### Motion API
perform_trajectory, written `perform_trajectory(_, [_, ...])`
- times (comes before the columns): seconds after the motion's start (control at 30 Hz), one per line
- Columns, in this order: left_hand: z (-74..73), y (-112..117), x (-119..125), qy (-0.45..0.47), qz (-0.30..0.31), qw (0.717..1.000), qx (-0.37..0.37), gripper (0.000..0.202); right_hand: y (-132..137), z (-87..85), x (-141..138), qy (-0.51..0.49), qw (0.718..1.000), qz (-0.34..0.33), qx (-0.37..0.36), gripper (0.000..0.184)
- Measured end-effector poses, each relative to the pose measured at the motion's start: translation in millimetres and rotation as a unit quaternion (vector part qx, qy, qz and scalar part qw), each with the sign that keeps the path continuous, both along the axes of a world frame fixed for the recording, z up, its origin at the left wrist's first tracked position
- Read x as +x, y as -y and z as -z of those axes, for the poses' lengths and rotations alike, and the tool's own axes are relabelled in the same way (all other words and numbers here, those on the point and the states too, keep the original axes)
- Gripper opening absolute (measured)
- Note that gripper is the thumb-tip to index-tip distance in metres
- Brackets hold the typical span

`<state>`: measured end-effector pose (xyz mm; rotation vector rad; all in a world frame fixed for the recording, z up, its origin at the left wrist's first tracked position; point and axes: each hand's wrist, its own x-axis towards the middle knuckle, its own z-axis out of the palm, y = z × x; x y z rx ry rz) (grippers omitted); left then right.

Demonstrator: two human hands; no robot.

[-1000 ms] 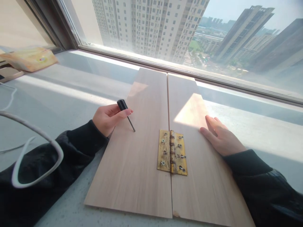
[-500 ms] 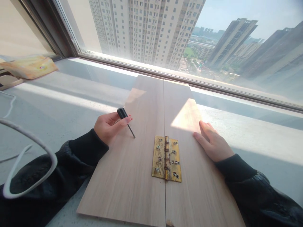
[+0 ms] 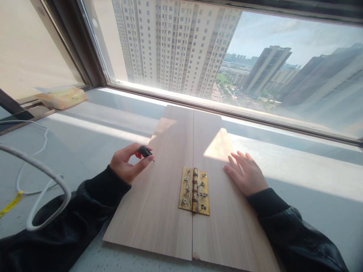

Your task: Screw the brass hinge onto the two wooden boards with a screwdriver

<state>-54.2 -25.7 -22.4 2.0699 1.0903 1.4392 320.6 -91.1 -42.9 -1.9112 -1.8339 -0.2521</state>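
Observation:
My left hand (image 3: 129, 162) is closed around the black handle of a screwdriver (image 3: 145, 151), above the left wooden board (image 3: 153, 211). Its thin shaft looks short from this angle. Fingers apart, my right hand (image 3: 248, 172) is at the outer edge of the right wooden board (image 3: 235, 226); whether it presses on the wood I cannot tell. Across the seam between the two boards lies a worn brass hinge (image 3: 194, 192), one leaf on each board. Several cross-head screws sit in its holes, some looking tilted.
A white cable (image 3: 61, 181) loops at the left, with a yellow tag (image 3: 11, 204) on it. The boards rest on a pale windowsill (image 3: 306, 166). A yellowish packet (image 3: 62, 97) lies in the far left corner by the window frame (image 3: 93, 71).
The screwdriver has turned in my left hand, so its shaft shows much less. My right hand's fingers have lifted and spread. The view has tilted upward, showing more window.

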Motion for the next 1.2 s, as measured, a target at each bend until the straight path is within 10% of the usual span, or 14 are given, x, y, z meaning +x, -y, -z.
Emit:
perform_trajectory(0.23, [-5.3, 5, 5, -0.071, 0.065, 0.990, 0.101, 0.015, 11, -19.7, -26, -0.021, 0.991, -0.050, 0.123, 0.020])
perform_trajectory(0.53, [-1.2, 2, 5, -0.112, 0.072, 0.986, 0.096, 0.012, 17, -18.8, -32, -0.028, 0.993, -0.079, 0.078, 0.045])
perform_trajectory(1.0, [7.0, 1, 6, -0.103, 0.154, 0.978, 0.093, 0.019, 18, -22.4, -36, -0.051, 0.994, -0.078, 0.062, 0.037])
perform_trajectory(1.2, [-0.6, 5, 7, -0.111, 0.144, 0.976, 0.121, 0.021, 25, -51.7, -56, -0.061, 0.987, -0.143, 0.051, 0.016])
